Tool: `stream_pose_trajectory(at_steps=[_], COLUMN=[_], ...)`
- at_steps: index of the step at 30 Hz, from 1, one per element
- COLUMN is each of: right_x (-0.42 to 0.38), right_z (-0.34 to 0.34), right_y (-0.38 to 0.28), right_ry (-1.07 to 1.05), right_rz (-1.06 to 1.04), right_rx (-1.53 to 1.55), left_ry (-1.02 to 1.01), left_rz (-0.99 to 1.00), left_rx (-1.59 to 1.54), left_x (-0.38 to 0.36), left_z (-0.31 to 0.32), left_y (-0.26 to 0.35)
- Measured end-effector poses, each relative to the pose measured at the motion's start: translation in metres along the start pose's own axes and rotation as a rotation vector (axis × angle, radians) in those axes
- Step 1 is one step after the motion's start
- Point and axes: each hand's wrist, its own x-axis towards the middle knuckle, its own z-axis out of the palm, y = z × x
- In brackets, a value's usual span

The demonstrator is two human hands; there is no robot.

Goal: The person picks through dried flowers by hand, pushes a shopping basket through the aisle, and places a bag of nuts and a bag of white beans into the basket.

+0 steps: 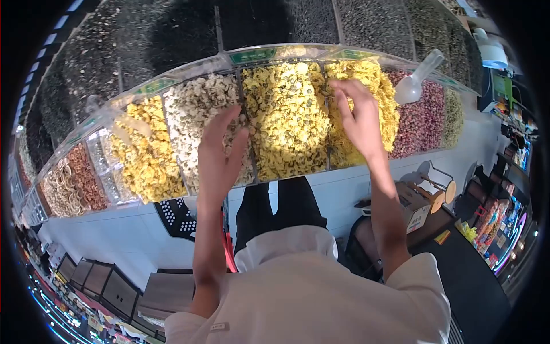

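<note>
My left hand (219, 157) is over the bin of whitish dried flowers (197, 109), thumb and fingers apart with nothing between them. My right hand (362, 121) hovers at the bin of bright yellow dried petals (385, 109), its fingers loosely bent and spread from the thumb. Between the two hands lies a bin heaped with yellow dried chrysanthemum flowers (289, 123). A clear plastic scoop (413, 85) rests on the pink dried buds (421, 123) to the right of my right hand.
Another clear scoop (126, 123) lies over orange-yellow flowers (150, 157) at left. Dark loose goods (252, 26) fill the compartments behind the green-labelled divider (252, 55). Below the counter are a black perforated stool (176, 219), a cardboard box (411, 206) and a dark table (470, 269).
</note>
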Motion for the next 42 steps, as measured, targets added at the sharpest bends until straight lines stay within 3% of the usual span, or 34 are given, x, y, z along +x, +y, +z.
stream_pose_trajectory(at_steps=[2, 6, 8, 11, 15, 17, 20, 28, 31, 34, 35, 38, 42], right_x=[-0.032, -0.116, -0.151, -0.187, -0.198, -0.191, -0.187, -0.18, -0.183, -0.188, -0.188, -0.19, -0.199], right_z=[-0.003, 0.022, 0.041, 0.056, 0.058, 0.051, 0.06, 0.077, 0.072, 0.072, 0.071, 0.057, 0.045], right_y=[-0.012, -0.023, -0.015, -0.005, 0.005, 0.002, 0.009, 0.029, 0.035, 0.038, 0.04, 0.04, 0.044], right_ry=[0.01, -0.055, -0.078, 0.025, -0.003, -0.046, 0.099, -0.035, -0.032, 0.021, -0.025, -0.058, 0.018], right_rz=[0.064, 0.189, 0.2, 0.118, 0.193, 0.262, 0.107, 0.164, 0.003, -0.125, -0.075, -0.076, -0.138], right_rx=[0.057, 0.127, 0.095, 0.009, -0.078, -0.077, -0.071, -0.05, -0.057, -0.16, -0.133, -0.094, -0.022], left_ry=[0.005, -0.083, -0.228, -0.253, -0.287, -0.261, -0.227, -0.128, -0.17, -0.129, -0.123, -0.027, 0.265], left_rz=[-0.215, -0.322, -0.353, -0.27, -0.253, -0.222, -0.224, -0.304, -0.422, -0.387, -0.394, -0.447, -0.557], left_rx=[-0.108, -0.331, -0.262, -0.226, -0.241, -0.237, -0.204, -0.146, -0.13, -0.151, -0.151, -0.15, -0.198], left_x=[-0.04, -0.119, -0.146, -0.168, -0.172, -0.173, -0.171, -0.225, -0.259, -0.293, -0.306, -0.332, -0.37], left_z=[-0.016, 0.003, 0.024, 0.054, 0.09, 0.097, 0.086, 0.074, 0.082, 0.092, 0.094, 0.088, 0.074], left_y=[0.006, -0.016, -0.033, -0.041, -0.065, -0.072, -0.054, -0.034, -0.03, -0.034, -0.036, -0.027, -0.037])
